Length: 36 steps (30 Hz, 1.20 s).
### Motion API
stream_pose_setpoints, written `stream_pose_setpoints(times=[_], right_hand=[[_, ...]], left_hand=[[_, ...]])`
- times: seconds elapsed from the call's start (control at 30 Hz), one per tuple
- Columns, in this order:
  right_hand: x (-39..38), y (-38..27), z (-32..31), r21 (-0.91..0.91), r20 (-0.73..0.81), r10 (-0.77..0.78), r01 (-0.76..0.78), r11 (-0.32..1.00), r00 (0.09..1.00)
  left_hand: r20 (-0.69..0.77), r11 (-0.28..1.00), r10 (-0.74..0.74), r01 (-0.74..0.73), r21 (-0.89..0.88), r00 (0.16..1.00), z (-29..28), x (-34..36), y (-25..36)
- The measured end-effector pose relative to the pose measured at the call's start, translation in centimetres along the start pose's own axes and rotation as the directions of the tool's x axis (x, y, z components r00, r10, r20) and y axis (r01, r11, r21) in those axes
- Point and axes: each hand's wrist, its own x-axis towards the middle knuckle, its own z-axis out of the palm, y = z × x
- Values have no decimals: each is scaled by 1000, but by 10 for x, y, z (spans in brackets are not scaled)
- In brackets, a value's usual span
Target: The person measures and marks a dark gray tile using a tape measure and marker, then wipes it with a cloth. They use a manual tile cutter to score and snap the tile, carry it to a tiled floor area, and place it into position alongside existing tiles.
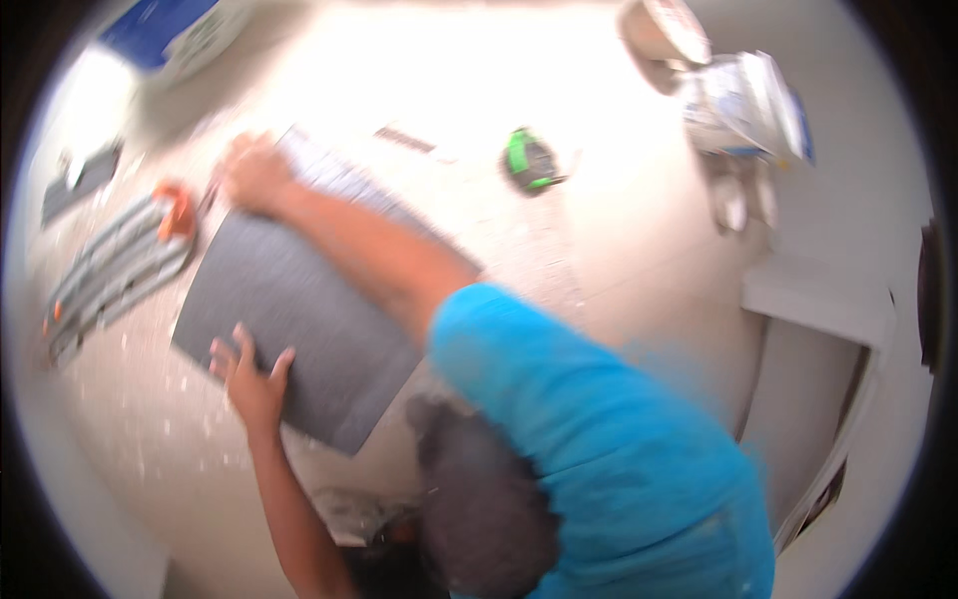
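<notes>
A dark grey rectangular tile or slab (299,309) lies at a slant on the pale floor. My left hand (257,387) rests on its near left edge, open, with fingers spread. Reaching across the slab in a blue sleeve, my right arm ends at its far left edge. There my right hand (251,175) is curled closed, smeared by motion. A thin dark thing (208,195) shows beside its fingers; what the hand grips is not clear. Past my forearm, the slab's far strip looks paler.
Left of the slab lies a grey railed tool with orange parts (125,265), near a dark flat piece (82,185). A green and black tape measure (532,160) sits beyond. Buckets stand at far left (185,40) and far right (738,105), near pale footwear (733,200). A white ledge (818,299) stands right.
</notes>
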Motion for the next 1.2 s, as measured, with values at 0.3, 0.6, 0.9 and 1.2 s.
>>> stream_pose_setpoints(times=[0.3,0.6,0.9,1.2], right_hand=[[-231,3,-97,200,-96,-248,263,944,964],[-188,98,-170,-252,-379,-268,180,951,886],[-112,130,-158,-287,-82,311,-321,903,947],[-167,118,-142,-15,-111,407,-411,912,907]], left_hand=[[91,991,-124,119,52,988,-6,-4,0],[106,995,99,-97,-20,989,-24,-5,-35],[-105,910,96,-130,-395,990,-36,-46,-64],[-127,859,-89,12,-512,988,-8,-82,-49]])
